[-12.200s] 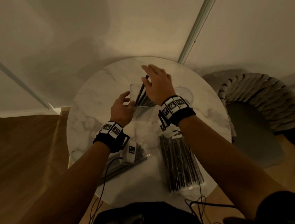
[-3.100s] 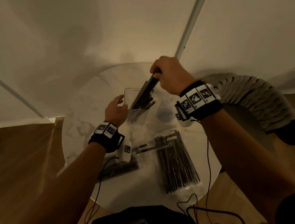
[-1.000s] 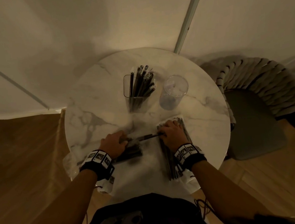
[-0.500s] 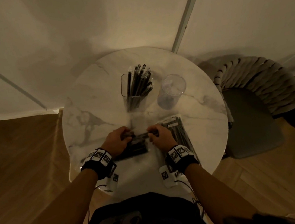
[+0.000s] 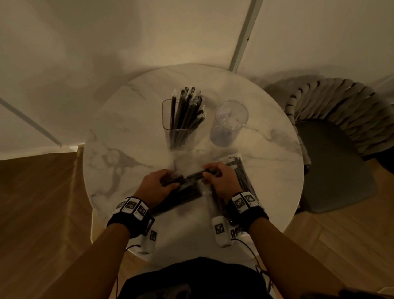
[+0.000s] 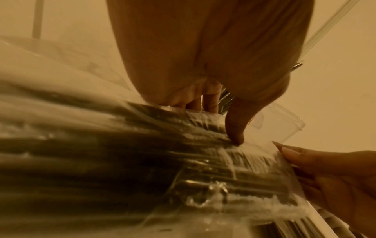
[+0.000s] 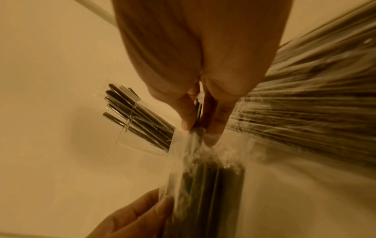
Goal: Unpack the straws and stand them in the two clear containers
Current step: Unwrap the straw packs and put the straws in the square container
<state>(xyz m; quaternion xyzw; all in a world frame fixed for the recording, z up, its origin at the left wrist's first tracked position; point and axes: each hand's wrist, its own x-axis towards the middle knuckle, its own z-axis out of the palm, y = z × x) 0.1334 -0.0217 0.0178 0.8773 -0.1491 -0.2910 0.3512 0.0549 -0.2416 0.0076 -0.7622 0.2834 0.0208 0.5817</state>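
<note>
On the round marble table [image 5: 121, 143], a square clear container [image 5: 166, 114] holds several black wrapped straws [image 5: 187, 108]. To its right stands a round clear container [image 5: 228, 123], empty. My left hand [image 5: 169, 178] grips a clear pack of black straws [image 5: 186, 191] lying crosswise, with the thumb pressing on it [image 6: 236, 135]. My right hand [image 5: 208, 172] pinches the pack's right end [image 7: 195, 141] between thumb and fingers. A second pack of straws [image 5: 243, 178] lies under my right wrist, also seen as the second pack [image 7: 315, 112] in the right wrist view.
A grey ribbed chair [image 5: 332, 138] stands close to the table's right side. Walls rise just behind the table. Cables hang from my wrists over the near table edge [image 5: 190, 251]. The floor is wood on the right and brown on the left.
My right hand left the second pack and moved left to the end of the pack under my left hand. Both hands now hold that pack.
</note>
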